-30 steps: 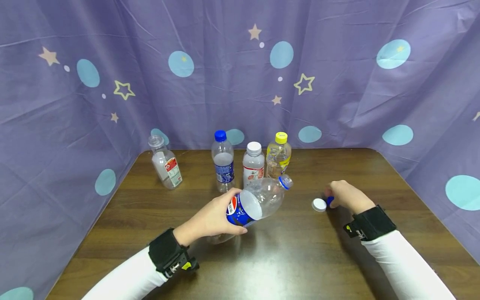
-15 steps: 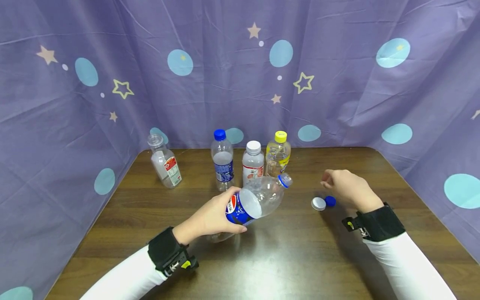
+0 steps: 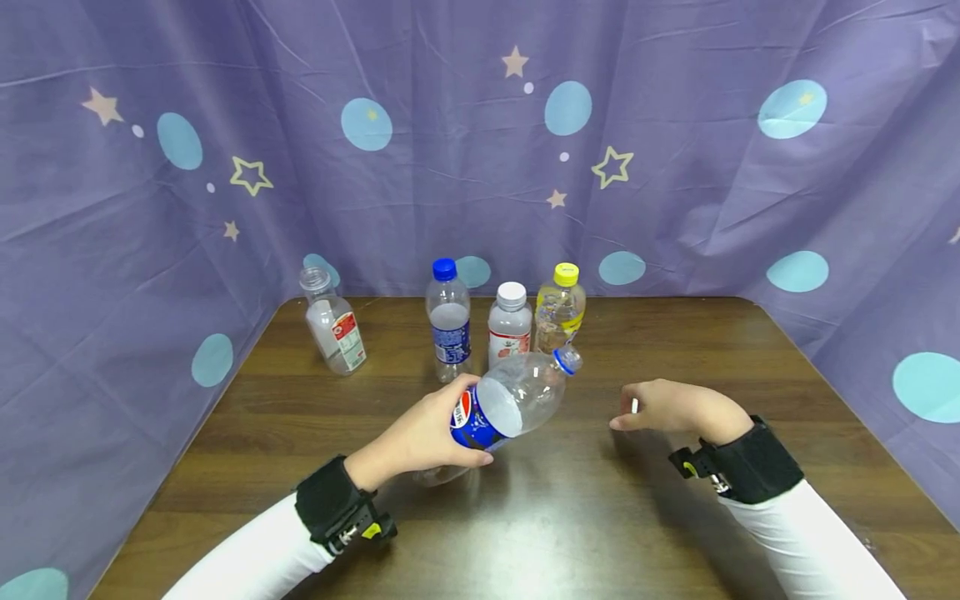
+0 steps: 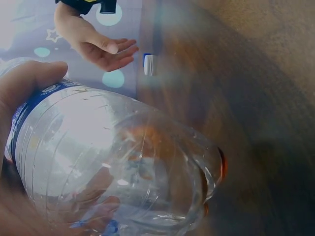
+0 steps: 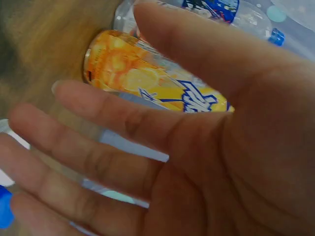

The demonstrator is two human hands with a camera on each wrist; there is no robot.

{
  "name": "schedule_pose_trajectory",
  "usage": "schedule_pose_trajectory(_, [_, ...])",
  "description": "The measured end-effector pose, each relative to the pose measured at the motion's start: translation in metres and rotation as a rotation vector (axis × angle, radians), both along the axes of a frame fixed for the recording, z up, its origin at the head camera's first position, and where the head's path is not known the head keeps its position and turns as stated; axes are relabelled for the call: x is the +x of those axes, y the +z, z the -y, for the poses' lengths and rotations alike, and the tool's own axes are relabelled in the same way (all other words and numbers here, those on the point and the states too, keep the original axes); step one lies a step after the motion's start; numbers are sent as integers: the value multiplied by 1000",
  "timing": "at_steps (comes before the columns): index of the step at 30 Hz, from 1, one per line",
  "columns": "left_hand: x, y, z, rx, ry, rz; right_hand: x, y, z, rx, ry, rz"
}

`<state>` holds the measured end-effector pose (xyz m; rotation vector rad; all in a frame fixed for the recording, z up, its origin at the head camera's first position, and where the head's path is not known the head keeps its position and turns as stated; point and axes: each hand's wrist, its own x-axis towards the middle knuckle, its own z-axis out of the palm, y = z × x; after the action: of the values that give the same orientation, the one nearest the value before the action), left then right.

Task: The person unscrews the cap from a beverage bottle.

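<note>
Pepsi bottle [image 3: 512,406]: where is it, and how does it point?

Over the wooden table [image 3: 585,500], gripped round its label by the left hand [image 3: 429,429]; its long axis slants, base toward the person, open mouth toward the far right.

And the right hand [image 3: 667,407]?

Fingers extended, thumb apart, near the white cap [image 4: 149,65] and blue cap [image 5: 5,209].

Farther back?

Blue-capped bottle [image 3: 450,329], white-capped bottle [image 3: 510,325], yellow-capped bottle [image 3: 560,317], then purple curtain [image 3: 465,192].

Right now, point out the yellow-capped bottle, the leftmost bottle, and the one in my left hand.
Yellow-capped bottle [image 3: 560,312]: head view, middle of its body.
Leftmost bottle [image 3: 346,336]: head view, its red-and-white label.
Held bottle [image 3: 480,424]: head view, its blue label.
</note>
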<state>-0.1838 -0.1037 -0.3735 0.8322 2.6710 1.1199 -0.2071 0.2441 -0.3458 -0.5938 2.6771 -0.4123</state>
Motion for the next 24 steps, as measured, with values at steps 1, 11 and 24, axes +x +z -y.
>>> schedule_pose_trajectory(1, [0,0,0,0,0,2,1,-1,0,7,0,39])
schedule_pose_trajectory(11, [2,1,4,49,21,13,-7,-5,0,-89,-10,-111])
schedule_pose_trajectory(24, [-6,37,41,331,303,-126,-7,-4,-1,-81,-39,-168])
